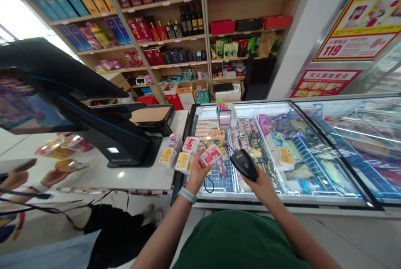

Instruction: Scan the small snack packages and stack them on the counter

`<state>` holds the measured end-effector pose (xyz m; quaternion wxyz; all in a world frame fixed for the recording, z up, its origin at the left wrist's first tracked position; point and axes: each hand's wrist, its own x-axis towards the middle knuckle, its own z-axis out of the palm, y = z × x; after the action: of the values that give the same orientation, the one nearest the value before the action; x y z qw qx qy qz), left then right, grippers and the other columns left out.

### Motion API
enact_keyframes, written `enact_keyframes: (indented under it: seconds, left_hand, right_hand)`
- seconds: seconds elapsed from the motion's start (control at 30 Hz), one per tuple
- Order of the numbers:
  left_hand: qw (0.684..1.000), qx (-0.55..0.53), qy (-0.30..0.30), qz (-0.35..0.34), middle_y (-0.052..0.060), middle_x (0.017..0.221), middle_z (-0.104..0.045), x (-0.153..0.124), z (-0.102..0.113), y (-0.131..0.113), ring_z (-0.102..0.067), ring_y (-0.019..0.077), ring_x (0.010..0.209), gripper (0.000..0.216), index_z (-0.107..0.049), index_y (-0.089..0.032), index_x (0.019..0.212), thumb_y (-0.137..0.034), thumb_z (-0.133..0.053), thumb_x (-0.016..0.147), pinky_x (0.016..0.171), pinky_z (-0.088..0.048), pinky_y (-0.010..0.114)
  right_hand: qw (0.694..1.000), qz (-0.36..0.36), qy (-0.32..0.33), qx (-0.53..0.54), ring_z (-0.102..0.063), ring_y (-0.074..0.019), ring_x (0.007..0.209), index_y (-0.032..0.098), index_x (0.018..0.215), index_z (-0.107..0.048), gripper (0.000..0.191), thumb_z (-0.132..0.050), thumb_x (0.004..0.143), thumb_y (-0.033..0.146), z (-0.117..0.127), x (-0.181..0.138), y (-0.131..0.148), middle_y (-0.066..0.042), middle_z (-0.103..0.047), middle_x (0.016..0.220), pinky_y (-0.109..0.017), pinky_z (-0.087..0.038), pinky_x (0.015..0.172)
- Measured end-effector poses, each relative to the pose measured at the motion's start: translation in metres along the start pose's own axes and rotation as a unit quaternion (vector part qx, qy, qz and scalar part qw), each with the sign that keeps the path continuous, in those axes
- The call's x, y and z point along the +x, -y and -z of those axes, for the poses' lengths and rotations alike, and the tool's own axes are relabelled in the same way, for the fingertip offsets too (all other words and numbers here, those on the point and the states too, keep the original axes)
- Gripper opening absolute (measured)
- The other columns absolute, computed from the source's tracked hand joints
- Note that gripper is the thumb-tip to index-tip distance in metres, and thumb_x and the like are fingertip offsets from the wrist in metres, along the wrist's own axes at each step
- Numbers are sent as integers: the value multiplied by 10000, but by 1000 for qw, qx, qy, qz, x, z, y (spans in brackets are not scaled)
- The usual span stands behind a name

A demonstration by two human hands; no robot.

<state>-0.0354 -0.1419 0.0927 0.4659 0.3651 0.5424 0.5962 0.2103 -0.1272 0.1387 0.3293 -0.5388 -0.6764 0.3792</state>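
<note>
Evidently the work sits at the seam between counter and freezer, where both hands meet over the glass. The left hand (197, 172) has thumb and fingers clamped on the sides of a red-and-white packet (210, 155), probably to leave its printed face uncovered. The packet hangs above the chest freezer (328, 208), just beside the nose of a black handheld barcode scanner (244, 164) but apart from it. Around that scanner the right hand (261, 183) is wrapped, seemingly steering its nose toward the packet; the reading window is hidden, so I cannot tell where it points. A black cable (209, 192) loops loosely below, slack that likely lets the scanner move freely.

Nearby, similar packets with purple (173, 140), red and yellow tops cluster where the white counter (150, 179) meets the freezer, presumably kept within easy reach of the left side. Behind them rises the black checkout terminal (125, 135), set well aside. Farther left, another person's hand (54, 177) holds a yellow package (70, 165) over the counter.
</note>
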Motion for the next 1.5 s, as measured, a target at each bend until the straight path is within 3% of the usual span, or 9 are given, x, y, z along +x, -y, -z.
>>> enact_keyframes:
  seconds: [0.2, 0.47, 0.8, 1.33, 1.5]
  left_hand:
    - [999, 27, 20, -30, 92, 1237, -596, 5, 13, -8, -631, 204, 1053, 675, -415, -220, 1302, -120, -683, 690, 941, -510, 359]
    - [998, 50, 1, -39, 86, 1186, -609, 15, 12, -13, -642, 189, 1007, 697, -402, -212, 1281, -117, -704, 661, 909, -518, 329]
    - [991, 98, -33, -79, 72, 1183, -591, 13, 14, -16, -613, 188, 1041, 638, -450, -215, 1235, -120, -709, 660, 930, -490, 316]
    - [978, 152, -76, -123, 45, 1155, -550, 18, 16, -24, -596, 173, 968, 567, -477, -240, 1183, -134, -706, 675, 885, -492, 315]
    - [975, 159, -79, -132, 50, 1187, -540, 21, 14, -24, -575, 192, 1046, 585, -482, -255, 1202, -139, -719, 680, 931, -471, 322]
  right_hand:
    - [1000, 3, -1, 6, -675, -271, 910, 169, 1144, -614, 459, -623, 721, 349, -10, 5, 13, -74, -731, 986, -365, -521, 800]
    - [1000, 2, 10, 22, -666, -266, 922, 171, 1114, -615, 422, -635, 736, 358, -15, 12, 26, -74, -722, 992, -375, -516, 826]
    - [999, -5, 40, -8, -676, -271, 897, 202, 1168, -594, 475, -640, 751, 424, -23, 12, 24, -62, -727, 986, -380, -522, 813]
    - [998, 13, 61, -3, -671, -272, 938, 194, 1168, -603, 452, -642, 736, 322, -33, 16, 24, -73, -722, 1029, -382, -519, 831]
    - [998, 18, 63, -7, -672, -271, 937, 205, 1188, -597, 458, -641, 741, 295, -33, 17, 25, -68, -722, 1034, -374, -514, 834]
